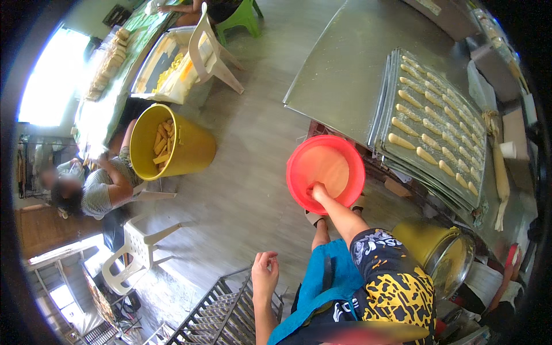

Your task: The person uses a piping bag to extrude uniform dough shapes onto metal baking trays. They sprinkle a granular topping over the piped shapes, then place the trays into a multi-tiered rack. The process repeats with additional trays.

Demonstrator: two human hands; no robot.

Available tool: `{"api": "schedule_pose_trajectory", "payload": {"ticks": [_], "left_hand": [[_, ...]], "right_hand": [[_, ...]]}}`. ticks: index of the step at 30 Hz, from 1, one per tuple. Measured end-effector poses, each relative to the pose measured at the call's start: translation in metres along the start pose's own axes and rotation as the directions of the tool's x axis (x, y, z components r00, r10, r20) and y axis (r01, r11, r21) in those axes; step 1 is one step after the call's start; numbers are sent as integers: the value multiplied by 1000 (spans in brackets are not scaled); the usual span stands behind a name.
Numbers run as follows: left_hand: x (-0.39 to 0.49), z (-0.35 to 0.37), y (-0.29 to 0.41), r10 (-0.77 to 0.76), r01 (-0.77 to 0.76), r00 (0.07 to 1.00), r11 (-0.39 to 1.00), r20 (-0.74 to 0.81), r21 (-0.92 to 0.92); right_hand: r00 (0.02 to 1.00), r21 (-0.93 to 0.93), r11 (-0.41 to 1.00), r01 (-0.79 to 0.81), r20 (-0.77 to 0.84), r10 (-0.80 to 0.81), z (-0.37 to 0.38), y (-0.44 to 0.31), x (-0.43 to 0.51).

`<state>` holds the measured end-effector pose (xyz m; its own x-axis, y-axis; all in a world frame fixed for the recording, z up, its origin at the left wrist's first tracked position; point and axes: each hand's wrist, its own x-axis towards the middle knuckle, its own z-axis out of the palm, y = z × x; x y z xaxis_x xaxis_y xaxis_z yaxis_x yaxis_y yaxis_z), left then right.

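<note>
A red plastic basin (296, 172) is in front of me, above my feet, with a layer of pale tan, powdery-looking material (330, 168) across its bottom. My right hand (318, 192) reaches over the near rim and is inside against the near wall. Its fingers are curled and mostly hidden, so whether they grip anything cannot be told. My left hand (264, 271) hangs apart from the basin, fingers loosely bent, nothing seen in it. Close to that hand is a dark metal rack (224, 302).
Right of the basin, a metal-topped table (336, 73) bears stacked trays (414, 125) with rows of dough sticks. A yellow bin (194, 142) holding baked pieces stands left, near a seated person (108, 185). White plastic chairs (138, 246) and a lidded yellow container (422, 241) stand nearby.
</note>
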<state>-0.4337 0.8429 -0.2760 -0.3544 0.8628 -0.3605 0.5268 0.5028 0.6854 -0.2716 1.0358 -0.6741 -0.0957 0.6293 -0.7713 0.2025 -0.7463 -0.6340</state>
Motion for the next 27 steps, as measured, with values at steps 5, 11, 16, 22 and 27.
{"api": "schedule_pose_trajectory", "payload": {"ticks": [5, 11, 16, 22, 27], "left_hand": [[6, -2, 13, 129, -129, 992, 992, 5, -4], [24, -9, 50, 281, -281, 960, 960, 6, 7], [38, -14, 87, 405, -405, 914, 914, -35, 8], [47, -6, 124, 507, -508, 861, 862, -41, -1], [43, 11, 147, 570, -571, 821, 821, -24, -21]], "right_hand": [[992, -52, 993, 107, 78, -103, -46, -57, -65], [916, 467, 883, -44, 372, -151, -105, -148, -181], [859, 652, 758, -24, 402, -318, -158, -241, -281], [823, 503, 772, 388, 188, -536, -238, -320, -339], [761, -22, 761, 648, 43, -647, -270, -347, -323]]}}
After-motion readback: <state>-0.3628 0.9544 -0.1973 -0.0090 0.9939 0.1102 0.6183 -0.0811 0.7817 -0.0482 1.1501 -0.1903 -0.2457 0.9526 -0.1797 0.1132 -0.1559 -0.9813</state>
